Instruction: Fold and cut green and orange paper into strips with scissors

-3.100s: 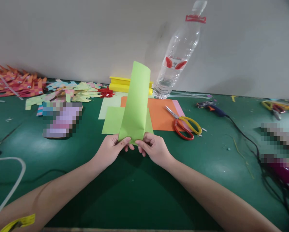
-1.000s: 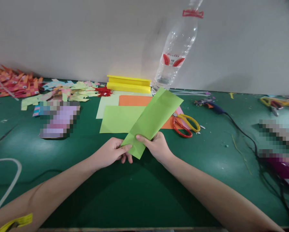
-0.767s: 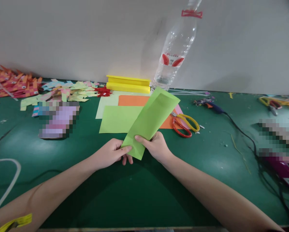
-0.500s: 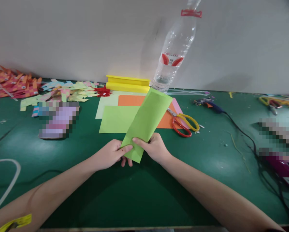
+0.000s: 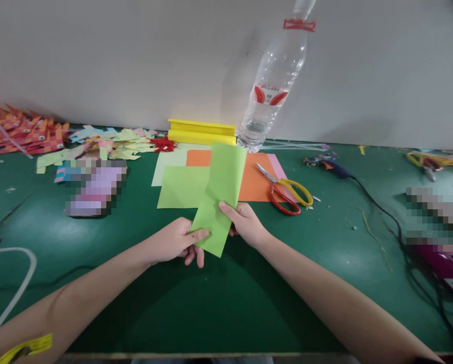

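A folded strip of light green paper (image 5: 221, 194) is held just above the green table (image 5: 219, 303), its far end leaning up and slightly right. My left hand (image 5: 175, 241) pinches its near left edge with thumb on top. My right hand (image 5: 245, 222) grips the strip's right edge a little higher up, thumb laid across the paper. Under and behind the strip lie a flat light green sheet (image 5: 181, 187), an orange sheet (image 5: 255, 179), a pale yellow sheet (image 5: 169, 161) and a pink sheet edge (image 5: 277, 167).
Red-and-yellow scissors (image 5: 287, 189) lie right of the sheets. A clear plastic bottle (image 5: 274, 83) and a yellow paper stack (image 5: 201, 132) stand by the wall. Paper scraps (image 5: 97, 146) and woven pieces (image 5: 17, 132) lie far left. A glue gun (image 5: 334, 169) with cable lies right.
The green strip has swung from leaning far right toward nearly straight away from me, and its far end sits lower. My right hand has slid further up the strip's edge.
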Available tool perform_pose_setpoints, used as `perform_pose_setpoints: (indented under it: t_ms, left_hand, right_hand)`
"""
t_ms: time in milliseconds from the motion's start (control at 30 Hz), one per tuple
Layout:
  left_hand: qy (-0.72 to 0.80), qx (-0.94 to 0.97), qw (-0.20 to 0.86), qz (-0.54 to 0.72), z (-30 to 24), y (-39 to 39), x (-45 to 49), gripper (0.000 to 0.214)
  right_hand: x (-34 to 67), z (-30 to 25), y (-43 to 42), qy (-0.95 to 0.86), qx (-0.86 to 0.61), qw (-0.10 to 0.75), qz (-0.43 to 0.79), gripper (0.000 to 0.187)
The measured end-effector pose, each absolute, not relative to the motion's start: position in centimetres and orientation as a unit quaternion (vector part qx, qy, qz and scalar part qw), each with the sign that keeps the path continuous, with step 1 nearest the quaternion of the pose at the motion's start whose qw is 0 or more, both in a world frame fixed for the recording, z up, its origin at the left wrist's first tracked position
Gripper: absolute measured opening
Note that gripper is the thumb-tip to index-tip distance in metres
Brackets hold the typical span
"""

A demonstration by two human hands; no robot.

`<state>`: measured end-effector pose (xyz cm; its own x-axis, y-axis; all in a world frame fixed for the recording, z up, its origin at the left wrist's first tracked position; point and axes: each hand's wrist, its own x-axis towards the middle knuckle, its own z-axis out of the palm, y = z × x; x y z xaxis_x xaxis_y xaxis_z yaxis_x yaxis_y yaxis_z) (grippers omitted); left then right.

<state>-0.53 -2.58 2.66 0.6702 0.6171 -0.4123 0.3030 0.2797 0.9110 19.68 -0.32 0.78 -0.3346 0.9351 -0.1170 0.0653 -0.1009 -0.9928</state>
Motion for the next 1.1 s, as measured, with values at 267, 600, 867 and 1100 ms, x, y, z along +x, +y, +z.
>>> perform_pose_setpoints:
  t_ms: [267, 600, 867, 1100]
  left_hand:
    - [0.409, 0.634, 0.651, 0.083, 2.82, -2.72, -0.29, 0.049]
    - [0.417, 0.637, 0.643, 0.084, 2.79, -2.73, -0.36, 0.045]
    - [0.416, 0.63, 0.65, 0.083, 2.93, -2.76, -0.4, 0.043]
    - [0.417, 0.589, 0.685, 0.098, 3.42, -2.82, -0.42, 0.037]
  right_hand:
    - [20.16, 0.98, 0.31, -0.551, -0.396, 0.445, 0.584, 0.035]
    - [20.15, 0.86, 0.08, -0.545, -0.383, 0.462, 0.585, 0.035]
    - [19.96, 0.89, 0.0, -0.539, -0.392, 0.466, 0.582, 0.035]
    - [20.02, 0.64, 0.21, -0.51, -0.388, 0.47, 0.607, 0.031]
